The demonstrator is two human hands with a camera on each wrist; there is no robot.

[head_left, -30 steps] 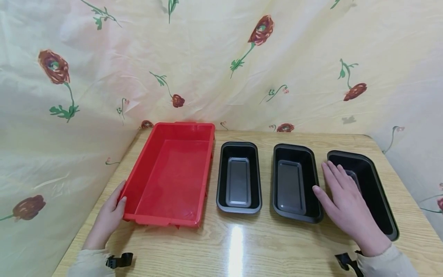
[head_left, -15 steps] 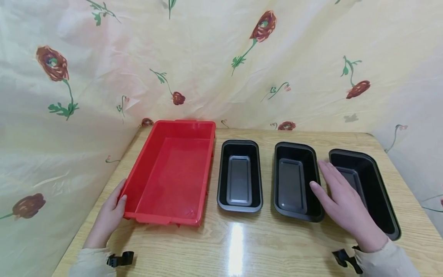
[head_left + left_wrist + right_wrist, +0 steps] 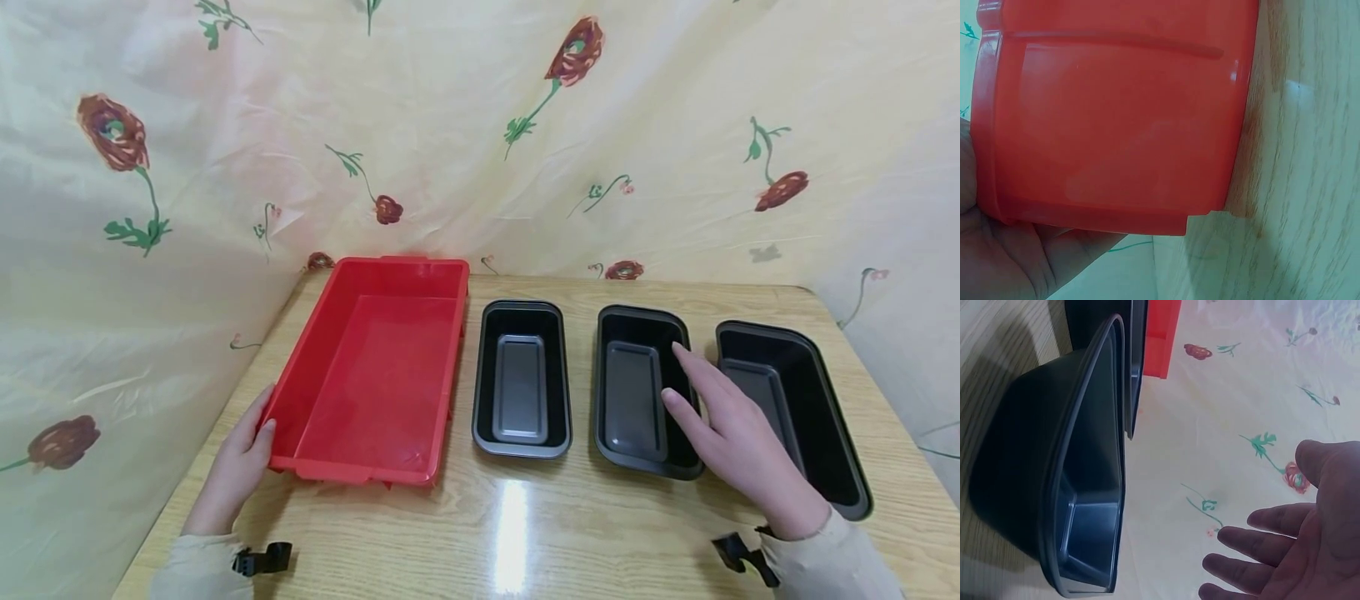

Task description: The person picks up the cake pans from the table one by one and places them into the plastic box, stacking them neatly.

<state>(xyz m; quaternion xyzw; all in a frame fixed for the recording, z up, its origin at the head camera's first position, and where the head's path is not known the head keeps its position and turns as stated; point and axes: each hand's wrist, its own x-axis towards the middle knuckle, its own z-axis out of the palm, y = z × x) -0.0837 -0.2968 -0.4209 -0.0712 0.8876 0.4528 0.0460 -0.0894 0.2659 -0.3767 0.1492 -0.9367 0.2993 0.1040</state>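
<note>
A red plastic tray (image 3: 390,383) lies on the left of the table, and nothing shows inside it. My left hand (image 3: 234,467) grips its near left corner, thumb over the rim. From the left wrist view, the palm (image 3: 997,256) sits against that corner. Three dark loaf pans stand in a row to the tray's right: a left pan (image 3: 520,392), a middle pan (image 3: 632,400) and a right pan (image 3: 817,417). Over the gap between the middle and right pans hovers my right hand (image 3: 742,442), fingers extended, holding nothing. The right wrist view shows its fingers (image 3: 1257,544) apart from the pans.
The pans and tray rest on a light wooden table (image 3: 420,542). A flower-patterned cloth (image 3: 450,125) hangs behind the table and along its left side. Black straps sit at both sleeves.
My right hand has moved left, from the right pan toward the middle pan. The left hand stays at the tray's corner. The head view has tilted slightly up.
</note>
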